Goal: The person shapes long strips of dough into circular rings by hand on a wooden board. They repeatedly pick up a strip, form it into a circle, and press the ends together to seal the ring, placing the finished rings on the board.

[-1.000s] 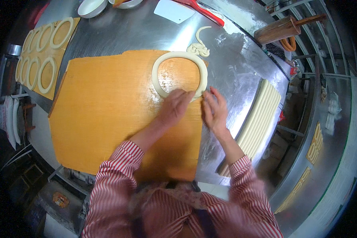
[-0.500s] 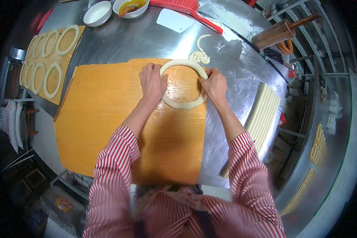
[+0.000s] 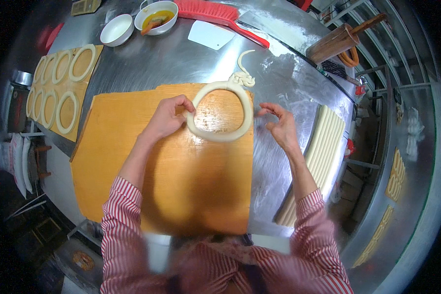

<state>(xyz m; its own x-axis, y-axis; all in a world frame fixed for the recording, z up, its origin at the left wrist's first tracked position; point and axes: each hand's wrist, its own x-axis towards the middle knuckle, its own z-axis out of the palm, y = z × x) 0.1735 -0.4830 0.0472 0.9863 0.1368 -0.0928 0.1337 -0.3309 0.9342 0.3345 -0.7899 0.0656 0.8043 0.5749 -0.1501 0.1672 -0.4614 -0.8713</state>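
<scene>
Head view: the left hand (image 3: 169, 116) has thumb and fingers pinched on the near-left side of a pale dough ring (image 3: 247, 111); the right hand (image 3: 281, 126) is loose, fingers part-curled around nothing, just off the ring's right side; the ring sits right of the left-hand pinch, over the far right corner of an orange-brown board (image 3: 103, 147), its right side about level with the board's edge; most of that board spreads left of the pinch and back toward the person.

As for clutter, a little tangle of dough scraps (image 3: 242, 79) sits up and right of the pinch, crowding the ring's far side; I can't tell if they touch; farther out past the grip there's a white scraper (image 3: 210, 35), a red brush (image 3: 210, 13), a white bowl (image 3: 117, 29) and a second bowl (image 3: 157, 32) with yellow liquid; well left of the pinch, a tan board (image 3: 85, 88) carries eight more rings (image 3: 60, 115); over to the right, beyond the loose hand, lies a row of dough strips (image 3: 326, 147), partly covered by the right forearm (image 3: 301, 171); a fat wooden roller (image 3: 330, 45) is farther off, up and right.
</scene>
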